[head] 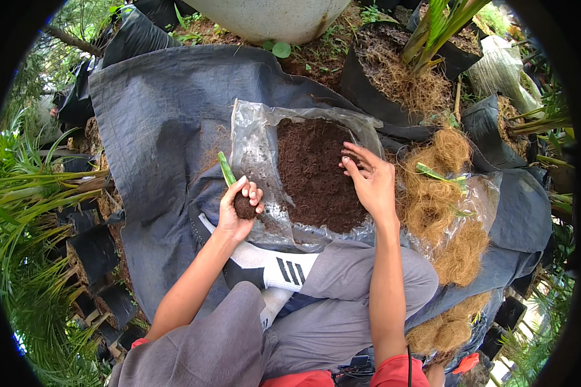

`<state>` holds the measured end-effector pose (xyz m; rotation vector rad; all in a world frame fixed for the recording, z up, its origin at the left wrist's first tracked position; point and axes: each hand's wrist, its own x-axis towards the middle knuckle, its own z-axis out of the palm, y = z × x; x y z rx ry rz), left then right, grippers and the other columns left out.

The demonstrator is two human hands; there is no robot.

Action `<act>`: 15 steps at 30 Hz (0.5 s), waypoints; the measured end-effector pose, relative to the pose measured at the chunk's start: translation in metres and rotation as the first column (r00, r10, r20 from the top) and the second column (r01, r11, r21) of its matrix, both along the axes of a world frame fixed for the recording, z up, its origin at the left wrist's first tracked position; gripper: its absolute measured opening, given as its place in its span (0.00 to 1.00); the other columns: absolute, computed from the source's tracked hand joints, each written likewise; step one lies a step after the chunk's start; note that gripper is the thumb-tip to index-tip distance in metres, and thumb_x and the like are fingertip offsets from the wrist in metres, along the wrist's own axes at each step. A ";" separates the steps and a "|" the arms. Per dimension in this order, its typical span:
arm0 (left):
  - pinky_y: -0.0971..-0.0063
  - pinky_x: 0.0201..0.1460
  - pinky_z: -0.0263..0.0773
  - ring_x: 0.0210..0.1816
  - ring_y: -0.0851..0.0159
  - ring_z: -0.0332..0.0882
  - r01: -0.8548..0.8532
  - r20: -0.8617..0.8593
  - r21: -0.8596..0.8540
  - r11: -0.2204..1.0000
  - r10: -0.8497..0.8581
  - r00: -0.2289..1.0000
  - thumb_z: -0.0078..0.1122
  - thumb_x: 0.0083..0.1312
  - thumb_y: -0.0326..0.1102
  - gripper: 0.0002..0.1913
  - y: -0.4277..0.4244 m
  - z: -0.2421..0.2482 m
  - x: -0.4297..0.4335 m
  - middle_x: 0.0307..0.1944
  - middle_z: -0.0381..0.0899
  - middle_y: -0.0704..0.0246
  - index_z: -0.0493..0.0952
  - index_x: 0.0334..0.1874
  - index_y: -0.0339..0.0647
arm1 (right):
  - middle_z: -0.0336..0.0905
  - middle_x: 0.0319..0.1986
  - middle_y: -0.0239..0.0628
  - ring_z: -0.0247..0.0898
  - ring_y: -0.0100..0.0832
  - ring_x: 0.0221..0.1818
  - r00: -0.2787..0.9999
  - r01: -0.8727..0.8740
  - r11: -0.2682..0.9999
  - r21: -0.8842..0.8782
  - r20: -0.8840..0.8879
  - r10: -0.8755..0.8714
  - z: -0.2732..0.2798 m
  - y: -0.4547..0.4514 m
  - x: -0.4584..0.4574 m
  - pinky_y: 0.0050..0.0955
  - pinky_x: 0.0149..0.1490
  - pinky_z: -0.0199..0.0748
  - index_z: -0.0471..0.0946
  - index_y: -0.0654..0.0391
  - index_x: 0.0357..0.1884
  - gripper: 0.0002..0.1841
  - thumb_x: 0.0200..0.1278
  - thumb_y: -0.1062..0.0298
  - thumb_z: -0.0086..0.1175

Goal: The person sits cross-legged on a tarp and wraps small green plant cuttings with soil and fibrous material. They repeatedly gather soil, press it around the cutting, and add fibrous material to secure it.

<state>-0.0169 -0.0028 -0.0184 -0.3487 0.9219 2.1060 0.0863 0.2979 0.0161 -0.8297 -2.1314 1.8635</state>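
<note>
My left hand is closed around a ball of dark potting medium, from which a cut green leaf piece sticks up. My right hand reaches over the right side of a heap of dark brown, crumbly medium, its fingertips curled at the surface; whether they hold some cannot be told. Under the heap lies a clear plastic bag, dusty with residue. Right of my right hand are clumps of tan coconut fibre, with a cut green leaf strip on them.
A dark woven tarp spreads beneath everything. More fibre clumps lie at the right, by my bent knee. Black planting bags with plants stand around, a large pale pot is at the top, and long-leaved plants line the left.
</note>
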 end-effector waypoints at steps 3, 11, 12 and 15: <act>0.74 0.34 0.72 0.33 0.74 0.69 -0.002 0.000 0.005 1.000 0.002 1.000 0.54 0.84 0.44 0.18 0.000 -0.001 0.001 0.29 0.71 0.77 0.70 0.31 0.51 | 0.93 0.45 0.42 0.91 0.27 0.44 1.000 -0.018 0.998 0.061 -0.018 0.019 -0.003 -0.001 -0.002 0.22 0.50 0.88 0.87 0.65 0.62 0.17 0.73 0.76 0.69; 0.74 0.33 0.71 0.33 0.74 0.69 0.005 0.004 -0.001 1.000 -0.005 1.000 0.54 0.84 0.44 0.18 -0.001 0.000 0.001 0.29 0.71 0.77 0.70 0.31 0.51 | 0.93 0.40 0.39 0.89 0.23 0.42 0.999 -0.016 0.999 0.029 -0.033 0.017 -0.008 -0.001 0.000 0.21 0.48 0.86 0.89 0.65 0.58 0.15 0.72 0.77 0.70; 0.74 0.33 0.71 0.33 0.74 0.69 0.004 0.008 -0.003 1.000 -0.004 1.000 0.54 0.84 0.44 0.18 -0.001 0.000 0.001 0.29 0.71 0.77 0.70 0.31 0.51 | 0.93 0.39 0.38 0.89 0.22 0.41 0.999 -0.027 0.997 0.068 -0.024 0.029 -0.007 0.001 0.001 0.21 0.47 0.86 0.89 0.65 0.57 0.14 0.72 0.77 0.69; 0.74 0.33 0.71 0.33 0.74 0.69 0.003 0.008 -0.005 1.000 -0.003 1.000 0.54 0.84 0.44 0.18 0.001 0.001 0.001 0.29 0.71 0.77 0.70 0.31 0.51 | 0.94 0.42 0.42 0.90 0.28 0.43 0.998 -0.035 0.995 0.094 0.054 0.030 -0.005 0.005 0.001 0.27 0.49 0.86 0.90 0.64 0.56 0.14 0.71 0.74 0.70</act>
